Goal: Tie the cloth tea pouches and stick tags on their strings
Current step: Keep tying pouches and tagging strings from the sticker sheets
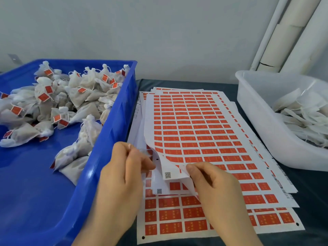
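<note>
Sheets of red tag stickers (195, 128) lie stacked on the dark table. My right hand (213, 185) pinches the near left corner of the top sheet and curls it upward. My left hand (124, 174) is beside that corner with thumb and fingertips pinched together; whether it grips a string or the sheet edge is unclear. Tied white cloth tea pouches (58, 103) with red tags fill the blue crate (113, 139) on the left. Several pouches without tags (305, 112) lie in the white tub (257, 121) on the right.
Pale tubes (287, 32) lean against the wall at the back right. The dark table top (312, 192) shows between the sheets and the white tub. The blue crate's rim stands right beside my left hand.
</note>
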A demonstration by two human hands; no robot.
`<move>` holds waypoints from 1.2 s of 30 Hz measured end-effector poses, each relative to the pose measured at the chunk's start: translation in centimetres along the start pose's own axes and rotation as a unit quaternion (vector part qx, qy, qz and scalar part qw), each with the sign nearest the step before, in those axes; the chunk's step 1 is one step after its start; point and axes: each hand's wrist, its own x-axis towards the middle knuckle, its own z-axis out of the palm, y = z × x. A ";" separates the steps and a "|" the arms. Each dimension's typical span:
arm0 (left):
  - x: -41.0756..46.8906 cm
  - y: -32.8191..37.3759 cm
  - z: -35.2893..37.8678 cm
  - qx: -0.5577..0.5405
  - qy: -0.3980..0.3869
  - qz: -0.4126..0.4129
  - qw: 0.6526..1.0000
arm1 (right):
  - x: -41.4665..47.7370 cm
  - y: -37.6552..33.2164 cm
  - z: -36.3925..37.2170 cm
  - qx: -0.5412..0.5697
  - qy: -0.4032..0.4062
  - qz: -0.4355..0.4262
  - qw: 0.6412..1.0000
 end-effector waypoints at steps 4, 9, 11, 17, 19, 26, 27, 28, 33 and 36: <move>1.1 1.3 -0.6 0.066 0.039 0.040 0.996 | 0.3 1.0 1.0 0.037 -0.018 0.042 0.998; 1.1 4.0 -0.1 0.040 0.041 0.073 0.996 | 0.3 1.8 1.5 -0.006 -0.029 0.074 0.997; 1.1 5.5 0.4 0.002 0.046 0.078 0.996 | 0.3 1.7 1.2 -0.019 -0.041 0.065 0.997; 2.9 7.2 1.9 -0.043 -0.023 0.094 0.994 | -0.6 0.7 3.4 -0.149 -0.115 -0.032 0.982; 3.7 6.0 2.6 -0.044 -0.053 0.074 0.995 | -1.1 1.0 4.3 -0.172 -0.086 -0.045 0.980; 2.2 -2.4 5.0 -0.054 -0.079 -0.014 0.995 | -1.3 1.1 4.5 -0.150 -0.058 -0.020 0.987; 1.8 -3.3 5.1 -0.065 -0.077 -0.033 0.994 | -1.3 1.0 4.4 -0.149 -0.066 -0.009 0.987; 1.5 -4.1 5.2 -0.080 -0.076 -0.057 0.992 | -1.2 0.9 4.2 -0.149 -0.072 0.003 0.986; 1.6 -5.6 4.7 -0.095 -0.057 -0.068 0.992 | -1.1 0.8 3.1 -0.126 -0.064 0.068 0.988; 1.6 -5.3 4.7 -0.099 -0.055 -0.066 0.991 | -1.0 0.9 1.8 -0.057 -0.038 0.117 0.991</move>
